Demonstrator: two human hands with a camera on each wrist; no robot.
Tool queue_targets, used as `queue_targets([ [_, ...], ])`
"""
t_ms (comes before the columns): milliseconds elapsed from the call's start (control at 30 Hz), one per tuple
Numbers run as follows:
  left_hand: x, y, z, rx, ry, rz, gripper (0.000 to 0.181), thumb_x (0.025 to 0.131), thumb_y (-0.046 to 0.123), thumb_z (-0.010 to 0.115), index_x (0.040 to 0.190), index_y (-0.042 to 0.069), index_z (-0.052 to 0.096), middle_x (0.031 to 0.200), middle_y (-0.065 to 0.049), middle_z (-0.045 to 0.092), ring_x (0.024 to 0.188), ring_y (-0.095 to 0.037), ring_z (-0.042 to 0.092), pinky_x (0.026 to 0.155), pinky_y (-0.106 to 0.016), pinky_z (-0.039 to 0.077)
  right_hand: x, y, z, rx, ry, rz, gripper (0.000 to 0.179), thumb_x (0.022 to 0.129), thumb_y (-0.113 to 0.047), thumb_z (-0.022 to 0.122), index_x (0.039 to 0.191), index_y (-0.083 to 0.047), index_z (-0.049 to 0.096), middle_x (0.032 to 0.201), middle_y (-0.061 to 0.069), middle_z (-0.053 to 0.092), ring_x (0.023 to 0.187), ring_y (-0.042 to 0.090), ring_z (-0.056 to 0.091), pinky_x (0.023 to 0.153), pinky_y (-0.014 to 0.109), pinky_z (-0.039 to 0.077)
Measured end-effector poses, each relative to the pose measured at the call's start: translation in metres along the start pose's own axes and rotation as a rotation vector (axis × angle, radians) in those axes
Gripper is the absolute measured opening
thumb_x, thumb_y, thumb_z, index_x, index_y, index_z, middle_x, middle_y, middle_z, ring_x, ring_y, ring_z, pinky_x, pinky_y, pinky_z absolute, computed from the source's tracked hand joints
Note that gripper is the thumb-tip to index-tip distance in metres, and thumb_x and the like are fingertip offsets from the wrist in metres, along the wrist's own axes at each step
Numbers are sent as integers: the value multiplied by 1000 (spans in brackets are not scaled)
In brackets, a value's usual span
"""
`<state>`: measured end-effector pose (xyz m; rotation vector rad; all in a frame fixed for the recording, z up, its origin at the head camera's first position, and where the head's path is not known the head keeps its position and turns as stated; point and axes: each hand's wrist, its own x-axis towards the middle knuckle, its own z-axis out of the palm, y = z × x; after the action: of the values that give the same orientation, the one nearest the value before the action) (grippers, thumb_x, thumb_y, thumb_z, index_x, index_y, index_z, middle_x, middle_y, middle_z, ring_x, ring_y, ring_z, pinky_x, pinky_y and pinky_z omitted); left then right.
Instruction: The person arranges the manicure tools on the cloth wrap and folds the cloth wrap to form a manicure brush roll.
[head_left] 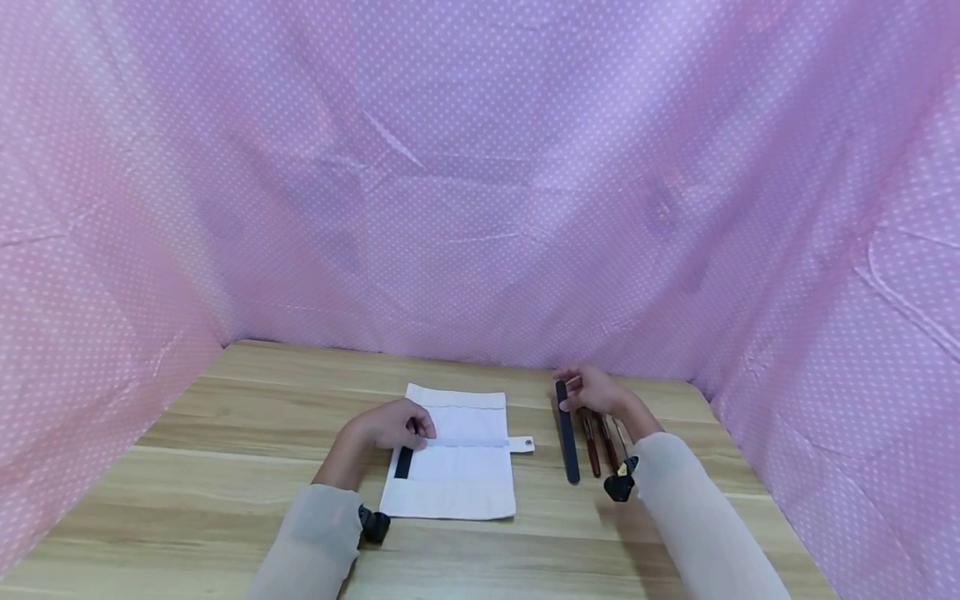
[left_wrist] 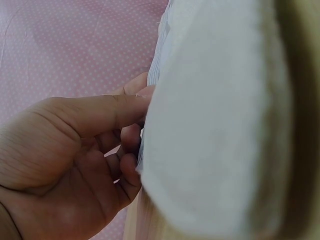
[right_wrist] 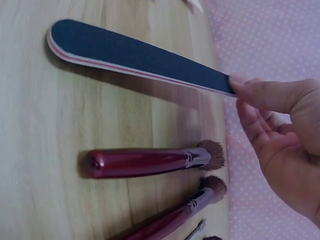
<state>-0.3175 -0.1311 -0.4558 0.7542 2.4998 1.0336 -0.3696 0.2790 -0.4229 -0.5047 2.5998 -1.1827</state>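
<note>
Out at 2 o'clock from the white case (head_left: 465,500), we've got the right hand (head_left: 596,392) pinching one end of a dark nail file (head_left: 568,446) between thumb and fingers, so the grip sits right by its 12 o'clock tip. That's our worry: held by one end, a long thing can pivot or slip, and the loose 6 o'clock end could drop or scrape the surface (head_left: 187,517). We can't tell if that end touches down. The red-handled brushes (right_wrist: 140,163) lie just beside it, further toward 3 o'clock, so a sloppy swing that way would probably set one rolling. At 10 o'clock on the case, the left hand (head_left: 393,423) has its fingers curled in, looks like pinching the elastic band (head_left: 468,442); contact's partly hidden. Tug too hard and we'd expect the cloth to bunch, maybe dragging the dark strip (head_left: 403,463) at 9 o'clock out of line.
</note>
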Motion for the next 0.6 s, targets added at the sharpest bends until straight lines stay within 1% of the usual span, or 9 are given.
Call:
queue_targets([
  [67, 0, 0, 0, 0, -2, 0, 10, 91, -1, 72, 93, 9, 71, 84, 0, 62, 79, -16, 54, 73, -31, 46, -1, 1, 0, 33, 34, -9, 49, 90, 3, 73, 136, 8, 57, 119, 22, 64, 103, 29, 62, 82, 41, 56],
  [133, 0, 1, 0, -3, -6, -4, 9, 91, 0, 71, 93, 9, 72, 84, 1, 62, 79, -16, 54, 72, -31, 46, -2, 1, 0, 69, 63, -19, 43, 94, 1, 69, 134, 9, 57, 116, 20, 64, 101, 26, 62, 84, 44, 56],
  [233, 1, 0, -1, -6, -10, -7, 9, 92, 1, 70, 93, 10, 71, 84, 1, 62, 78, -16, 54, 72, -31, 46, -3, -2, 1, 161, 100, 0, 37, 98, -3, 66, 132, 9, 59, 113, 17, 65, 97, 22, 63, 90, 51, 54],
  [300, 2, -1, -1, -10, -13, -2, 9, 93, 1, 70, 93, 10, 71, 83, 1, 62, 78, -16, 54, 72, -31, 46, -3, -5, 1, 232, 121, 15, 34, 100, -4, 64, 131, 9, 59, 111, 16, 66, 96, 19, 65, 94, 52, 54],
  [367, 3, -3, -2, -14, -16, 8, 9, 93, 0, 69, 94, 9, 71, 83, 1, 61, 77, -15, 54, 72, -31, 45, -1, -9, 1, 301, 137, 25, 34, 100, -4, 63, 131, 11, 58, 111, 15, 67, 95, 17, 67, 95, 47, 54],
  [500, 5, -5, -2, -30, -21, 20, 8, 92, -1, 68, 94, 7, 70, 81, 0, 60, 75, -15, 53, 71, -31, 45, 3, -18, 1, 403, 170, 18, 37, 100, -3, 63, 132, 14, 55, 111, 14, 68, 96, 14, 68, 92, 34, 56],
  [600, 6, -5, -3, -43, -24, 17, 8, 92, -1, 67, 94, 7, 70, 81, 0, 60, 74, -15, 52, 70, -30, 44, 7, -27, 3, 460, 198, 19, 38, 99, -2, 65, 132, 14, 55, 113, 15, 69, 97, 13, 69, 92, 32, 56],
])
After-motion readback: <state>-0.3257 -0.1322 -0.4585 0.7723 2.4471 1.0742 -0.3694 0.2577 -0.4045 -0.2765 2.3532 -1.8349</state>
